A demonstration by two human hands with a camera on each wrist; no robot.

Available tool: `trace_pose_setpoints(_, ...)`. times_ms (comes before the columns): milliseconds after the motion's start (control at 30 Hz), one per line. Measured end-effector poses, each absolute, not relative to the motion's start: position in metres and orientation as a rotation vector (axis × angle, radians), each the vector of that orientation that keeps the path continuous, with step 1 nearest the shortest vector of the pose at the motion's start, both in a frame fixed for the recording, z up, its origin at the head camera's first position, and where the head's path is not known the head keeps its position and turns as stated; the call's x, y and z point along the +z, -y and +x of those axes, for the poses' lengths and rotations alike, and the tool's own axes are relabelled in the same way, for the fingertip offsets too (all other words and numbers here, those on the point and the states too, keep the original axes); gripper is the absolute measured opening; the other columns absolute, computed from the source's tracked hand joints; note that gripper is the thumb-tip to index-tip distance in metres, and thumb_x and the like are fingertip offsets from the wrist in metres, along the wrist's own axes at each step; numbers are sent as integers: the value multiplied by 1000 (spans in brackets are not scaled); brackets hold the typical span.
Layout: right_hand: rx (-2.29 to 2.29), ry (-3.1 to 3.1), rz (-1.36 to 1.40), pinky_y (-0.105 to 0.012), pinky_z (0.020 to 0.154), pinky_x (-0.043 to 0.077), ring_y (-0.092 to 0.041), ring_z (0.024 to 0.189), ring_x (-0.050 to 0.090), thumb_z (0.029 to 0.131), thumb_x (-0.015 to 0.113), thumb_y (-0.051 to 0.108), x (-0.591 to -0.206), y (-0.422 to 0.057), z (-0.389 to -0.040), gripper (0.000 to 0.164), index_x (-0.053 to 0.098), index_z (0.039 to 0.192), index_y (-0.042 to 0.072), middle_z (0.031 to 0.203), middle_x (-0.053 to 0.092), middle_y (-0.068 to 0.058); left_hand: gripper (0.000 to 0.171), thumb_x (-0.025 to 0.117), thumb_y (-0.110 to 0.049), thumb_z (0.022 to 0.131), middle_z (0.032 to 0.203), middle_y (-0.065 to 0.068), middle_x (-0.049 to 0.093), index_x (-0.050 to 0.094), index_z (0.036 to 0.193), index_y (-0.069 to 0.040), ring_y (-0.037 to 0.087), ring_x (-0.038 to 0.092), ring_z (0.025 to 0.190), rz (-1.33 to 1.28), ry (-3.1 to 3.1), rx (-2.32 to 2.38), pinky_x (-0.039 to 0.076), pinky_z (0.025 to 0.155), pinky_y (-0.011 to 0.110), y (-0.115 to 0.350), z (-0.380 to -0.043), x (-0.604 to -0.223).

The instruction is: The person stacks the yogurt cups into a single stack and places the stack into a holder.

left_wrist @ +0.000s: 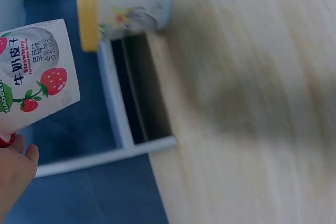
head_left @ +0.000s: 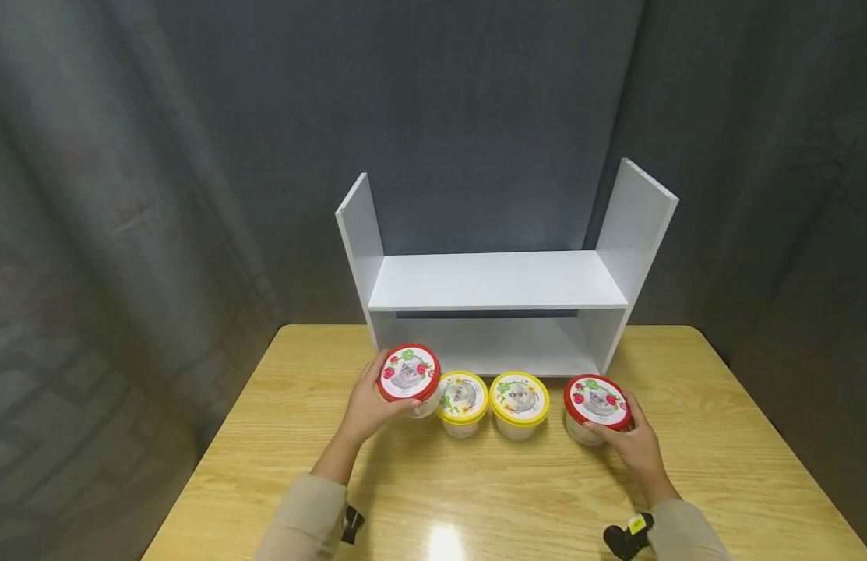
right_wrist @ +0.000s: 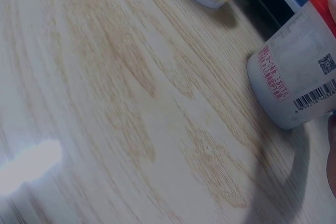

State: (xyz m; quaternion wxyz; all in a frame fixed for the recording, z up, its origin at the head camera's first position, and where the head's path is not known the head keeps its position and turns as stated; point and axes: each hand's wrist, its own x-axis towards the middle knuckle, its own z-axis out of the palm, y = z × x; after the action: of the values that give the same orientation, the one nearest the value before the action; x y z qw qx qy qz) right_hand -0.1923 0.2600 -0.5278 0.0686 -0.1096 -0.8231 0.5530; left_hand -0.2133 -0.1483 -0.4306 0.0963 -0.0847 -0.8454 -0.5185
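My left hand [head_left: 366, 408] grips a red-lidded strawberry milk drink cup [head_left: 409, 372] by its sides. In the left wrist view this printed paper cup [left_wrist: 39, 72] is held up off the table. My right hand [head_left: 638, 446] holds a second red-lidded cup [head_left: 597, 403] at the right; the right wrist view shows its barcode side [right_wrist: 296, 69], and whether its base touches the table I cannot tell. Between the hands stand two yellow-lidded cups, a left one [head_left: 463, 401] and a right one [head_left: 519, 403], side by side on the table.
A white two-level shelf [head_left: 496, 280] with upright side panels stands on the wooden table [head_left: 489, 491], right behind the cups. Dark grey curtains [head_left: 475, 117] hang behind and at both sides.
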Motion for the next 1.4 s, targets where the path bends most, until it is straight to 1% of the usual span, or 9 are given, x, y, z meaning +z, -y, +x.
trace_pose_setpoints(33,1654,2472,-335,-50,95,25,-38,120,22,67,73,33,-531,-261,-193,98,7,140,23,136,21,-23,101,82,-32,51,133,11,32,30,134,-10,27,33,118,-264,2509,-1535,33,92,46,145,-213,-428)
trace_pose_setpoints(100,1687,2452,-324,-51,95,23,-39,121,21,68,73,32,-528,-260,-192,98,6,140,22,136,20,-24,100,82,-32,51,133,11,32,30,134,-10,27,32,118,-310,2497,-1541,32,92,46,138,-214,-424)
trace_pose_setpoints(233,1746,2410,-344,-46,98,23,-37,121,20,68,73,26,-515,-254,-186,97,9,140,18,136,19,-24,101,82,-33,51,134,10,31,30,134,-11,26,33,118,-380,2497,-1548,32,93,45,125,-217,-419)
trace_pose_setpoints(500,1790,2452,-407,-46,98,23,-36,123,20,69,73,21,-501,-249,-183,99,5,140,16,138,16,-22,101,80,-41,52,135,6,30,28,136,-16,24,33,118,-479,2564,-1562,34,91,43,96,-222,-416)
trace_pose_setpoints(800,1835,2422,-391,-44,99,21,-34,125,16,70,72,19,-501,-249,-181,99,3,140,15,140,13,-20,97,81,-34,54,136,6,29,30,135,-17,25,31,119,-567,2579,-1634,32,92,46,60,-225,-411)
trace_pose_setpoints(1100,1827,2411,-391,-38,98,24,-29,123,22,70,72,17,-504,-249,-182,97,4,140,17,140,17,-18,96,80,-34,56,136,-1,29,28,135,-20,18,31,120,-637,2602,-1689,31,94,41,23,-231,-410)
trace_pose_setpoints(1267,1840,2384,-382,-26,97,28,-28,122,24,71,71,16,-504,-248,-182,95,6,140,17,138,20,-17,96,80,-33,56,135,-5,29,28,135,-23,15,32,118,-635,2626,-1719,33,93,37,2,-233,-408)
trace_pose_setpoints(1367,1838,2379,-376,-26,96,29,-29,121,25,70,72,17,-504,-248,-181,94,8,140,15,137,22,-18,96,80,-35,55,135,-6,29,28,135,-25,14,32,118,-630,2654,-1708,34,92,36,-12,-233,-407)
trace_pose_setpoints(1400,1848,2371,-373,-29,96,29,-29,120,26,70,72,17,-504,-247,-182,94,8,140,14,137,22,-18,96,80,-35,55,135,-7,30,28,135,-25,14,32,118,-634,2657,-1705,34,92,36,-16,-234,-408)
